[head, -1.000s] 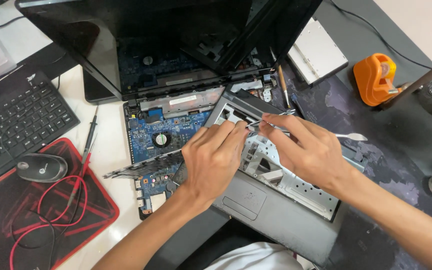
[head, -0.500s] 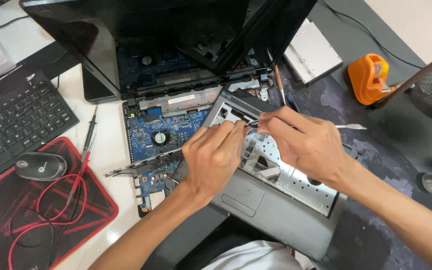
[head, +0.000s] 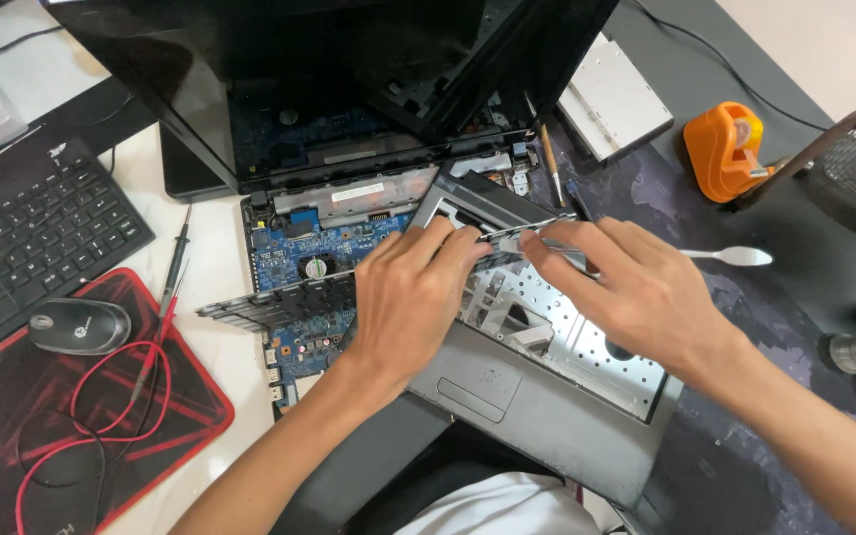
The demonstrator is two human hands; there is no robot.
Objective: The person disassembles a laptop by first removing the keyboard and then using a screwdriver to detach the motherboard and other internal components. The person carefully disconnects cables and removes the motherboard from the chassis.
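The fingertips of both hands are pinched narrowly on the upper edge of the grey palmrest frame (head: 547, 347): the left hand (head: 408, 297) grips at its ten o'clock corner, the right hand (head: 636, 292) just beside it toward two o'clock. Compared with a second ago, the frame stands tilted further off the blue motherboard (head: 299, 267), and the hands have closed toward each other, which suggests separation is under way. The keyboard panel (head: 279, 302) lies loose at nine o'clock; a white spudger (head: 735, 257) rests at three o'clock.

Grey laptop palmrest frame (head: 547, 396) tilted, lifted off blue motherboard (head: 294, 258).
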